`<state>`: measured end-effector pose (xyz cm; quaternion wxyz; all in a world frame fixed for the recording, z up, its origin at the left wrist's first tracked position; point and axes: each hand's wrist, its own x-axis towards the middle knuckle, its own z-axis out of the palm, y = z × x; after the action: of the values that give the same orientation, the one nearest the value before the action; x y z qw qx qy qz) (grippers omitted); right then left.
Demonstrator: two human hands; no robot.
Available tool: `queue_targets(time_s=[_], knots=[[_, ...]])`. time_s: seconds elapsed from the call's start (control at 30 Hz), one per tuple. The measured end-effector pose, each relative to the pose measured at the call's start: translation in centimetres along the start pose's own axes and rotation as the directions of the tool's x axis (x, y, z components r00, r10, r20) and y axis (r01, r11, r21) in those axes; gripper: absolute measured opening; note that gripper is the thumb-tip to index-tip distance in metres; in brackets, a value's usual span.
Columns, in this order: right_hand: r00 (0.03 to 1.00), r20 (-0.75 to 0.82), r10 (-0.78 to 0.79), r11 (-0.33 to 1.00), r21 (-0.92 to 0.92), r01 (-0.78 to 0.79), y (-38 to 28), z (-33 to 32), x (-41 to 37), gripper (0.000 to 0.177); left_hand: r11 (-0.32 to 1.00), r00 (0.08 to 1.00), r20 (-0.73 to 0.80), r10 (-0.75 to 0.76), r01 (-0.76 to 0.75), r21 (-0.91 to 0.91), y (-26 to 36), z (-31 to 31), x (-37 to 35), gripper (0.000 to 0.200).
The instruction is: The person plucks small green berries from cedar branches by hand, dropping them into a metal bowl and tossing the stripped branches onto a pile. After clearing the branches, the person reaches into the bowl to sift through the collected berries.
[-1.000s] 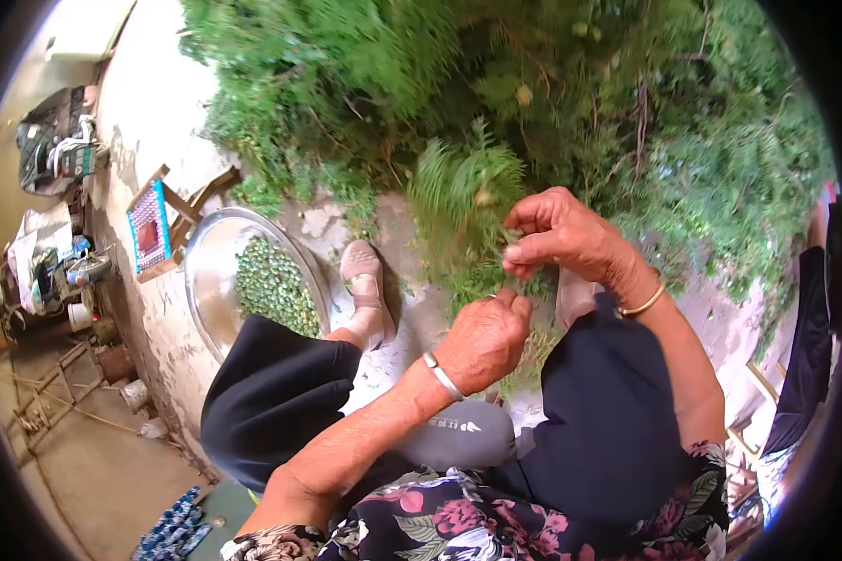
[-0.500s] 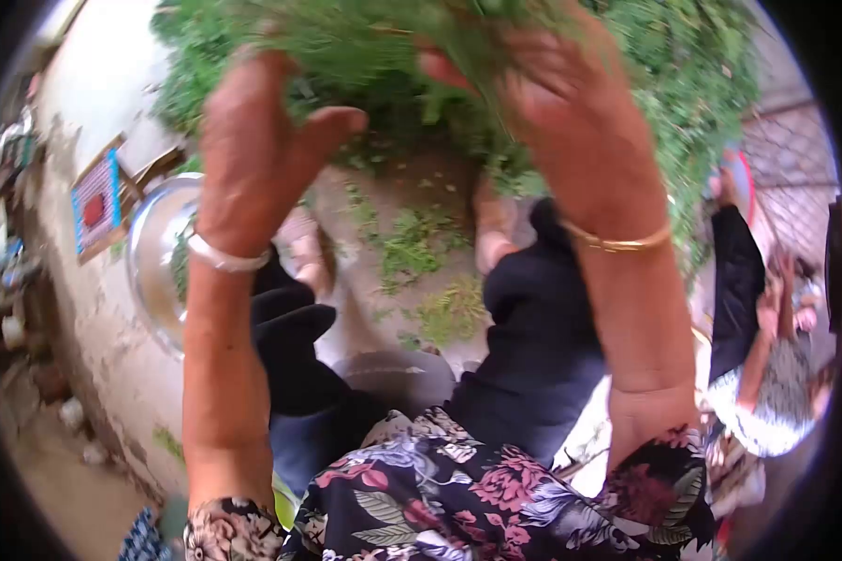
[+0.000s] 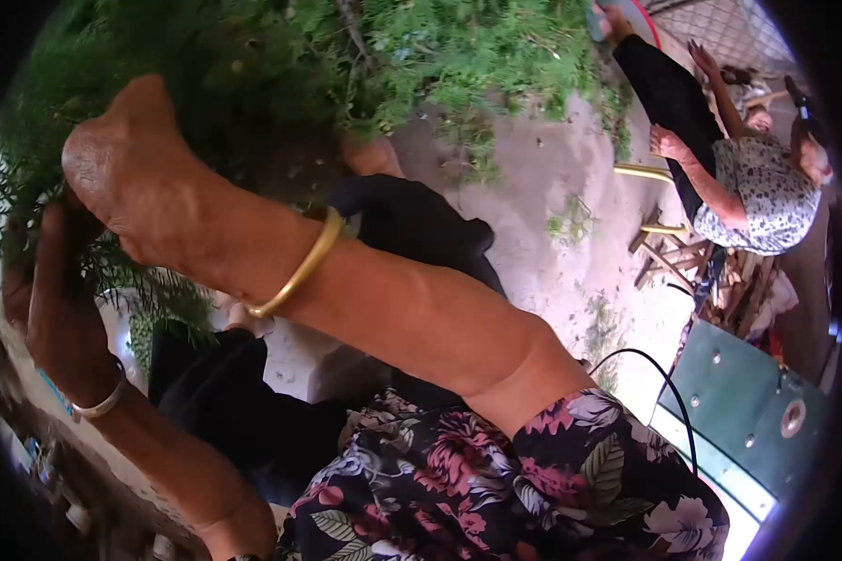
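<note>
My right hand [image 3: 126, 154], with a gold bangle [image 3: 313, 262] at the wrist, reaches across to the far left and is closed around feathery green leafy branches [image 3: 164, 294]. Just below it is my left hand [image 3: 61, 294], wearing a silver bangle [image 3: 101, 397]. The left fingers bend in against the same greenery, close to the right hand and partly hidden by it. Sprays of foliage stick out on both sides of the hands. Behind them spreads a large pile of similar greens [image 3: 477, 51].
Loose sprigs [image 3: 571, 220] lie on the concrete floor. At the right sits another person [image 3: 767, 187] near a wooden stool [image 3: 664, 248] and a stack of firewood [image 3: 744, 290]. A green metal panel [image 3: 734, 397] and a black cable [image 3: 674, 388] are at lower right.
Both hands have swung from the top middle to the far left, with greenery in them. The view has turned, so the other person and the green panel show more.
</note>
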<state>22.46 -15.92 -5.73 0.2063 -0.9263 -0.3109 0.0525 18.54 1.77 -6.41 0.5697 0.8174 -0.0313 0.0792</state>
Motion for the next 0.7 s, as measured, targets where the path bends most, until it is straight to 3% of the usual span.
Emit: queue_targets(time_s=[0.03,0.07,0.1,0.13,0.17,0.2,0.23,0.27,0.3,0.33,0.37,0.43,0.53,0.6,0.7], knots=[[0.907,-0.405,-0.110,0.990,0.032,0.135,0.7,2.7,-0.3,0.004,0.941,0.979,0.085,0.183,-0.200,0.273,-0.3,-0.9,-0.4,0.029],[0.634,-0.753,-0.176,0.957,0.018,0.288,0.8,4.6,0.5,0.007,0.547,0.966,0.098,0.239,-0.217,0.808,0.1,-1.4,-1.5,0.031],[0.639,-0.717,-0.278,0.883,0.071,0.464,1.7,4.2,0.3,0.011,0.840,0.989,-0.051,0.136,-0.088,0.535,-0.1,-1.2,-2.0,0.031],[0.610,-0.687,-0.395,0.764,0.122,0.633,2.7,2.7,-0.5,0.015,0.986,0.987,-0.162,0.008,0.020,0.167,-0.2,-1.1,-1.9,0.030],[0.551,-0.720,-0.423,0.705,0.121,0.699,2.2,1.3,-0.5,0.015,0.745,0.971,-0.054,0.234,-0.144,0.651,0.8,-1.4,-2.0,0.027],[0.781,-0.607,-0.144,0.745,0.453,0.489,1.3,0.0,-0.8,0.017,0.272,0.931,0.143,0.335,-0.241,0.932,1.4,-1.7,-1.9,0.024],[0.926,-0.360,0.113,0.682,0.706,0.191,0.5,-1.1,-1.0,0.020,0.900,0.977,-0.200,0.069,0.025,0.434,1.5,-0.9,-1.1,0.021],[0.946,-0.025,0.322,0.539,0.827,-0.162,0.0,-1.7,-0.9,0.023,0.893,0.919,-0.234,-0.317,0.206,-0.401,1.6,-0.1,0.0,0.018],[0.884,-0.154,0.441,0.557,0.820,-0.135,0.0,-1.2,-0.4,0.023,0.826,0.925,-0.157,-0.346,0.221,-0.519,2.3,0.1,0.4,0.016],[0.784,-0.279,0.555,0.573,0.811,-0.117,0.1,-0.9,-0.2,0.023,0.740,0.932,-0.061,-0.358,0.243,-0.627,3.1,0.5,0.7,0.014],[0.794,-0.296,0.530,0.584,0.807,-0.090,-0.4,-1.0,-0.1,0.023,0.749,0.937,-0.088,-0.339,0.213,-0.627,3.3,0.3,0.8,0.014],[0.672,-0.477,0.566,0.606,0.794,0.052,-0.9,-1.4,-0.1,0.012,0.670,0.930,-0.042,-0.365,0.231,-0.705,2.9,0.2,1.0,0.013],[0.754,-0.454,0.475,0.569,0.812,0.130,-0.9,-2.4,-0.5,0.007,0.620,0.943,0.059,-0.327,0.262,-0.740,2.4,0.2,1.2,0.018],[0.797,-0.408,0.444,0.542,0.831,0.124,-1.0,-2.7,-0.8,0.006,0.606,0.943,0.051,-0.330,0.253,-0.754,2.8,0.8,1.2,0.017],[0.857,-0.345,0.383,0.631,0.775,0.030,-0.9,-2.0,-1.1,0.005,0.564,0.921,-0.027,-0.389,0.215,-0.797,3.3,1.4,1.1,0.018]])
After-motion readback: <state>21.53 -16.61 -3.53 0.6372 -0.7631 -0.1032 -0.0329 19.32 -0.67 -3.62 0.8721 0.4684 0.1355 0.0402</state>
